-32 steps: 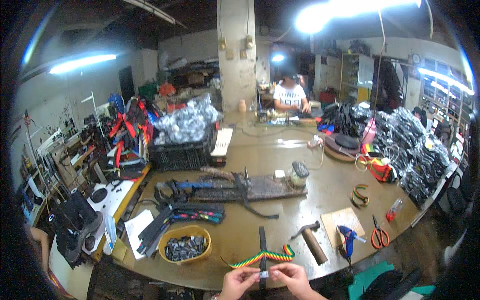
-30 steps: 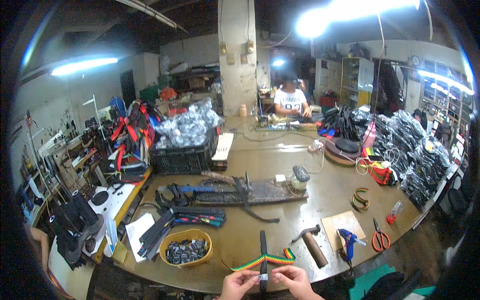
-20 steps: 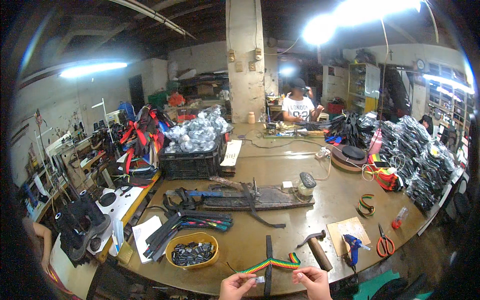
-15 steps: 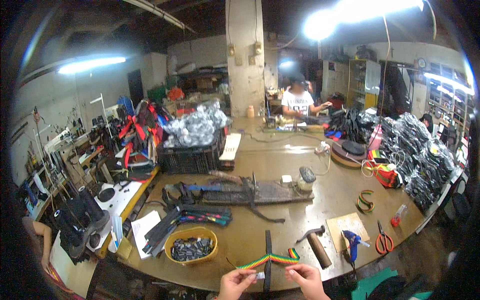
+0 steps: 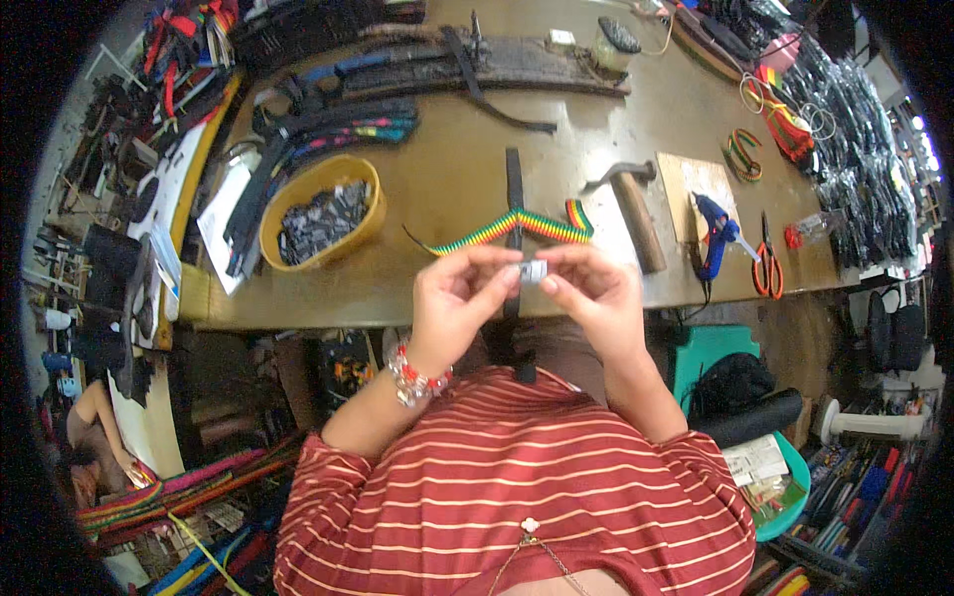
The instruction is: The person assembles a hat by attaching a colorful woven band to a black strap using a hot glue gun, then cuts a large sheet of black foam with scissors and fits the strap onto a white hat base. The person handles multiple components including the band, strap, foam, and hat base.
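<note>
Fingertips of both hands pinched a small metal buckle at the counter's near edge, left hand and right hand meeting over the black strap. Light, hard and probably slippery, it seemed best held by its edges; the striped webbing looked limp.

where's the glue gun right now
In the head view the blue glue gun lies on the table's right side, on a board's edge, between the hammer and the orange scissors.
</note>
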